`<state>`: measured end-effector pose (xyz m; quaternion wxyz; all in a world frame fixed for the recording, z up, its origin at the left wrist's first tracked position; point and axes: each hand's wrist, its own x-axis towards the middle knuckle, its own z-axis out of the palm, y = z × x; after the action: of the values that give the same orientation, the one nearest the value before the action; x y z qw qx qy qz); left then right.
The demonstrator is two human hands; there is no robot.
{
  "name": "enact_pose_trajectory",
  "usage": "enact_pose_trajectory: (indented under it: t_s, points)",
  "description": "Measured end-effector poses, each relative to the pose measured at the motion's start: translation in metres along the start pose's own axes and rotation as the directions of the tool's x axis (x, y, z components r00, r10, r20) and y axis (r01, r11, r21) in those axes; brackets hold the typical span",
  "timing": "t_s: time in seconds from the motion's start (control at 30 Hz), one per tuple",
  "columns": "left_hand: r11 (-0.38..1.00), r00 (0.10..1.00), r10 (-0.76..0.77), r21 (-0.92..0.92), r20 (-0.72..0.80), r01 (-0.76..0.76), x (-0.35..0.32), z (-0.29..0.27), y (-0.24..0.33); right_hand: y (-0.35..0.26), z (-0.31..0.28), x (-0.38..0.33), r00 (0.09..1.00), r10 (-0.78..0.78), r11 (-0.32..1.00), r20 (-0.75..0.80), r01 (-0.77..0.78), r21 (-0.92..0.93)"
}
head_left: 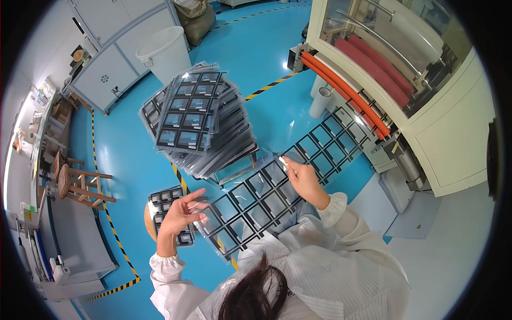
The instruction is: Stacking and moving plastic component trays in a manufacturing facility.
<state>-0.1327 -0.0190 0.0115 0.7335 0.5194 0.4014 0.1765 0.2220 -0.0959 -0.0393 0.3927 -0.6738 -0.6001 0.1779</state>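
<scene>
Blue floor (266, 120) spreads around me, with a pale machine (458, 133) to my right. From near its orange roller (345, 95), a long strip (262, 204) of clear film patterned with black squares runs across in front of me. My left hand (182, 213) is at its near end, fingers parted; whether they pinch it I cannot tell. My right hand (305, 182) grips a small white thing (283, 161) at the far edge. I judge the strip light, floppy, slick and easily creased, so its outer border seems the place to take hold.
</scene>
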Motion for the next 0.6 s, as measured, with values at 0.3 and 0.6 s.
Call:
enact_pose_trajectory:
  t_s: [0.3,0.6]
  points:
    - [0.990,0.987,0.048,0.135,-0.154,-0.027,-0.042,-0.007,0.013,-0.015,-0.060,-0.087,0.952,-0.065,0.973,0.301,0.127,-0.192]
    - [0.876,0.754,0.444,0.054,-0.484,-0.480,0.034,-0.044,0.091,0.086,-0.072,-0.085,0.959,0.260,0.786,0.110,-0.277,0.554]
